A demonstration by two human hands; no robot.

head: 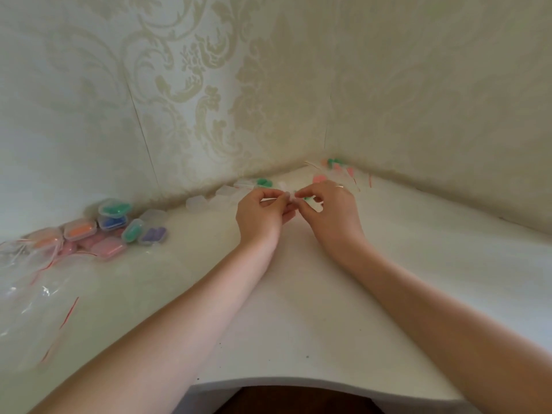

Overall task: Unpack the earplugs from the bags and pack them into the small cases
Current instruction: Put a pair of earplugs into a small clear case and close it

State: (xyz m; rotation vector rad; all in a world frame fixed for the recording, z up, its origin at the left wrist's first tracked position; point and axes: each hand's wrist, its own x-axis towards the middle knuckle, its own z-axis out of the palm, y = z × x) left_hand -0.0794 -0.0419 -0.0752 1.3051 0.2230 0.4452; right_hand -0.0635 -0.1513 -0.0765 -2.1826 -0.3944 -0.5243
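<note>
Two hands, left hand (261, 212) and right hand (328, 206), pinching one clear small case (289, 198)

A: Where's everything relative to you?
B: Filled cases (113, 225) far left on the table (298, 294), against the wall (209, 85). Loose bags (30, 294) in front of them, nearer you.
A: Empties?
B: Empty cases (209, 201) along the wall, left of your hands. Unopened bags (337, 168) in the back corner, behind your right hand (331, 210).

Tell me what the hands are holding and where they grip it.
Both the left hand and the right hand pinch a small clear bag at its top edge, between fingertips.
</note>
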